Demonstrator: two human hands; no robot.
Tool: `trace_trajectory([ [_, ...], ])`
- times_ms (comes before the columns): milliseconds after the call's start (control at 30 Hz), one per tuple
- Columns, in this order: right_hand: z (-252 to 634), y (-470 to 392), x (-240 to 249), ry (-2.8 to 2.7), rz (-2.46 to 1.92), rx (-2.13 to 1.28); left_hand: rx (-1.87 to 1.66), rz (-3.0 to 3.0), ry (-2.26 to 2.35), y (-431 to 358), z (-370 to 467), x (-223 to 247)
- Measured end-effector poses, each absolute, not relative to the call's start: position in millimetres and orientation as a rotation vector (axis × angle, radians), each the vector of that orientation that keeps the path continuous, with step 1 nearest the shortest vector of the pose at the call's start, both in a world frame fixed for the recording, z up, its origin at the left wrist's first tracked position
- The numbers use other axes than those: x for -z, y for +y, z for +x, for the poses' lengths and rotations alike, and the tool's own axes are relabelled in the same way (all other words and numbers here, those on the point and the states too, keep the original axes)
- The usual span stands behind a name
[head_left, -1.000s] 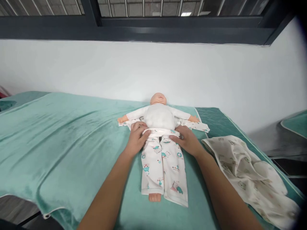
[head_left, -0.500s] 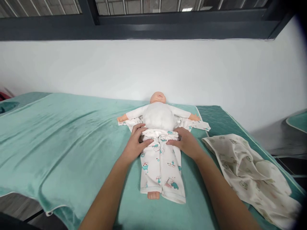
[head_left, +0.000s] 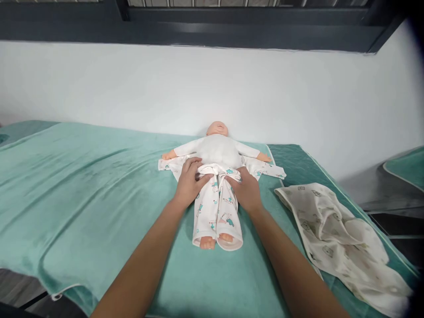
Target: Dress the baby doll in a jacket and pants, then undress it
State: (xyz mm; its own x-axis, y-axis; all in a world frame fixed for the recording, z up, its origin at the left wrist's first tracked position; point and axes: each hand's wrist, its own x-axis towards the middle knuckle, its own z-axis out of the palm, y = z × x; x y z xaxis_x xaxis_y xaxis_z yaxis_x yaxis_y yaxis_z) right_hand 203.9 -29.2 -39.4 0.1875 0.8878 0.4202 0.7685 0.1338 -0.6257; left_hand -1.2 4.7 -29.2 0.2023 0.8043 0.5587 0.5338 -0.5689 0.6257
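Note:
A baby doll (head_left: 217, 150) lies on its back, head toward the wall, with its white cloth torso and both arms spread out. White printed pants (head_left: 206, 212) cover its legs, and both feet show at the cuffs. My left hand (head_left: 192, 182) grips the pants' waistband on the left side, thumb on the front and fingers behind. On the right side, my right hand (head_left: 245, 187) holds the waistband the same way. Beneath the doll, a printed baby shirt (head_left: 271, 170) is spread, its sleeves reaching out under the doll's arms.
A light green cloth (head_left: 99, 190) covers the table, with a darker green cover (head_left: 291, 161) at the right. A crumpled cream printed cloth (head_left: 341, 234) lies to the right. Behind stands a white wall (head_left: 132, 88) below a dark window frame (head_left: 198, 26).
The pants have moved up the doll's legs toward the waist, and both feet now show at the cuffs instead of one. My hands have shifted slightly toward the wall.

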Motion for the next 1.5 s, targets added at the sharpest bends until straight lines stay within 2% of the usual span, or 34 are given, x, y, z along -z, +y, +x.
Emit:
trace_trajectory([
  [367,210.4,-34.4,44.4,-1.650,-1.508,-0.147,-1.222,2.202,1.334,-68.0,-16.4,36.6],
  [500,209.7,-47.8,41.6,-1.694,-1.397,-0.151,-1.202,2.137,1.293,-69.3,-17.9,39.6],
  [700,201.1,-95.0,39.0,-1.690,-1.393,-0.469,-1.237,2.115,1.255,-66.0,-17.7,40.0],
  [1000,196.4,-101.3,37.4,-1.742,-1.250,-0.367,-1.265,2.140,1.276,-74.5,-16.2,37.2],
  [1233,195.9,-104.3,39.4,-1.673,-1.297,-0.491,-1.070,2.155,1.150,-115.3,-34.3,42.2],
  [1367,197.4,-122.7,34.9,-1.623,-1.287,-0.752,-0.866,2.203,1.025,-123.8,-46.4,46.6],
  [1500,198.2,-149.3,31.4,-1.713,-1.260,-0.922,-0.881,2.231,1.060,-127.0,-46.7,49.5],
])
